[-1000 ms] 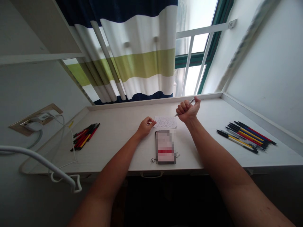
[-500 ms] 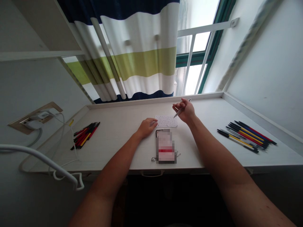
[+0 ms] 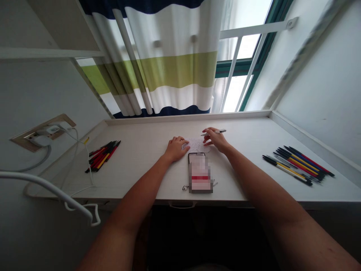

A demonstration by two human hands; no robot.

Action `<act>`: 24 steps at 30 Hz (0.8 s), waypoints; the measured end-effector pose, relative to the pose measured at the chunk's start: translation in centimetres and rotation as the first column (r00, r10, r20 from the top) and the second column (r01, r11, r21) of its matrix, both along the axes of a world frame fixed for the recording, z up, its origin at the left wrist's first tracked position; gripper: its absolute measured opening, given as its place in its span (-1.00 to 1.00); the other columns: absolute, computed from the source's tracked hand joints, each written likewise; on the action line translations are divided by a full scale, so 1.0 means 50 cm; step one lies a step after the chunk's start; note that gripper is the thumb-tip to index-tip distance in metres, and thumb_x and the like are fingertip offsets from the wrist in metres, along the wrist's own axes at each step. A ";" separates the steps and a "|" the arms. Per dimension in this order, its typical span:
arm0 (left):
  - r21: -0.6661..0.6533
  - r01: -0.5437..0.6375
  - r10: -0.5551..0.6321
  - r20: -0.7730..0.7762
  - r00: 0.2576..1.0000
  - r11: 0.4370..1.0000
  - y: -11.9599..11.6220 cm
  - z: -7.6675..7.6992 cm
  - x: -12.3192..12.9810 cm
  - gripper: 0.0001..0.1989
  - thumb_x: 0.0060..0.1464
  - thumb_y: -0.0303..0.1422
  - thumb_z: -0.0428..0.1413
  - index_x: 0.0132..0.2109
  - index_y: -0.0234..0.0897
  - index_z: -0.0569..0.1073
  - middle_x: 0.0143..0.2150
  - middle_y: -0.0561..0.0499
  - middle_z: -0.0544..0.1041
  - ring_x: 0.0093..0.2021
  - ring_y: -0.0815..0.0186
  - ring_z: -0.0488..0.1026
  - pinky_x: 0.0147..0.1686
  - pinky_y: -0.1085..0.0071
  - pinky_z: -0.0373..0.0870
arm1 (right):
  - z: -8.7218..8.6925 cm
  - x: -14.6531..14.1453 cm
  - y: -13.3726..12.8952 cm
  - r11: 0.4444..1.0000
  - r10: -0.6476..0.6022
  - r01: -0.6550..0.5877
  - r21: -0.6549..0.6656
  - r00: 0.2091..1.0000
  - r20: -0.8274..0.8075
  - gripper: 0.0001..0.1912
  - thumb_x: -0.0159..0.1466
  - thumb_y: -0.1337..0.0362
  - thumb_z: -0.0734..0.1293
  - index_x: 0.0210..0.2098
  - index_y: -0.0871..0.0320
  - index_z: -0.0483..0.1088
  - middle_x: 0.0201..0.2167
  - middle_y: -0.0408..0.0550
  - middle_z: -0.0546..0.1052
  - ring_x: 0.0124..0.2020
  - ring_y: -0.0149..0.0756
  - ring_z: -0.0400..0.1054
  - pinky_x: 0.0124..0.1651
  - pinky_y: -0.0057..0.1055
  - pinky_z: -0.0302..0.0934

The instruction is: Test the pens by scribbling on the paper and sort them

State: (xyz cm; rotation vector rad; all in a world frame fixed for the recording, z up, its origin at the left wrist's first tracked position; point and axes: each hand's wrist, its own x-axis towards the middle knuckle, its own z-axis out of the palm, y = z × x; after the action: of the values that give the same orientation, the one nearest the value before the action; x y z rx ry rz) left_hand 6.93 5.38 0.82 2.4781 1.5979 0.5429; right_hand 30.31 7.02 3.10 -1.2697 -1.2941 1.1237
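Note:
A small sheet of paper [image 3: 196, 145] covered in handwriting lies on the white desk. My left hand [image 3: 177, 148] rests over its left edge, fingers spread on the sheet and thumb apart below them. My right hand [image 3: 216, 139] is at the sheet's right side with a pen [image 3: 221, 131] held in its fingers. The pen lies nearly level, its tip pointing left above the paper. Some fingers of that hand hang down by the sheet's right edge; whether they touch it I cannot tell. Just nearer to me is a phone [image 3: 200, 173], its screen blurred out.
Several pens and markers [image 3: 299, 165] lie in a row on the right of the desk [image 3: 141, 158]. Another bunch of pens [image 3: 103, 156] is at the left, beside a white cable [image 3: 91, 177]. A wall socket [image 3: 43, 131] holds plugs. Behind hangs a striped curtain [image 3: 180, 71].
My right hand has come down to the paper's right side, and the pen has swung from tilted to nearly level. My left thumb has spread away from its fingers. The view has shifted slightly.

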 end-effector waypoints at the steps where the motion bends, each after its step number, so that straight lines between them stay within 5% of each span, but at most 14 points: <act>1: 0.006 -0.022 0.022 -0.012 1.000 1.000 -0.002 0.002 0.000 -0.62 0.29 -0.13 0.09 0.15 -0.13 0.57 0.17 -0.12 0.50 0.22 0.00 0.32 0.25 0.03 0.23 | -0.006 -0.006 -0.001 1.000 0.015 -0.016 0.009 0.997 0.070 -0.81 0.35 0.23 0.33 -0.39 0.14 0.40 -0.65 -0.19 0.41 -0.65 -0.39 0.30 -0.57 -0.46 0.26; 4: 0.003 -0.058 0.058 -0.015 0.998 0.998 -0.006 0.005 0.001 -0.60 0.28 -0.11 0.10 0.14 -0.16 0.58 0.15 -0.14 0.50 0.22 -0.02 0.32 0.24 0.04 0.24 | -0.020 -0.019 -0.001 0.996 -0.021 -0.004 0.086 0.959 0.283 -0.74 0.28 0.24 0.33 -0.53 0.14 0.36 -0.75 -0.21 0.35 -0.71 -0.41 0.19 -0.57 -0.46 0.14; 8: -0.011 -0.057 0.057 0.005 0.998 0.998 -0.008 0.004 0.001 -0.60 0.28 -0.12 0.11 0.14 -0.20 0.57 0.15 -0.15 0.49 0.22 -0.02 0.31 0.24 0.04 0.24 | -0.028 -0.027 0.002 0.985 -0.056 -0.022 0.171 0.899 0.434 -0.77 0.21 0.25 0.34 -0.57 0.14 0.40 -0.72 -0.18 0.41 -0.61 -0.36 0.28 -0.39 -0.42 0.19; 19: -0.003 -0.045 0.045 0.060 0.997 0.999 -0.007 0.000 -0.001 -0.63 0.26 -0.12 0.14 0.09 -0.19 0.58 0.14 -0.15 0.52 0.21 -0.05 0.33 0.23 0.00 0.25 | -0.019 -0.027 0.014 0.979 -0.064 -0.035 0.203 0.885 0.461 -0.74 0.21 0.19 0.35 -0.56 0.15 0.39 -0.62 -0.09 0.48 -0.50 -0.30 0.37 -0.35 -0.38 0.24; 22: 0.054 -0.036 0.027 0.150 0.988 0.998 -0.007 0.004 0.001 -0.65 0.30 -0.16 0.13 0.10 -0.22 0.56 0.12 -0.15 0.56 0.21 -0.03 0.36 0.23 -0.02 0.26 | 0.001 -0.020 0.005 0.983 -0.086 0.035 0.180 0.954 0.286 -0.71 0.18 0.14 0.43 -0.21 0.22 0.47 -0.66 -0.18 0.42 -0.63 -0.32 0.30 -0.54 -0.40 0.20; 24: 0.096 -0.004 -0.020 0.252 0.968 0.995 -0.009 0.014 0.008 -0.67 0.32 -0.20 0.11 0.12 -0.23 0.54 0.13 -0.13 0.59 0.20 0.02 0.41 0.25 -0.01 0.26 | 0.019 -0.018 -0.007 0.982 -0.059 0.027 0.188 0.984 0.165 -0.33 0.15 0.16 0.47 0.20 0.23 0.29 -0.67 -0.30 0.38 -0.70 -0.33 0.24 -0.65 -0.43 0.14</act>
State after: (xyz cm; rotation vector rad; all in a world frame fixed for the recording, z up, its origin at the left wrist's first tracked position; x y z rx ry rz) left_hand 7.34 4.90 1.52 2.3631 1.4948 0.9141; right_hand 29.40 6.68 4.06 -1.2692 -1.4546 0.8570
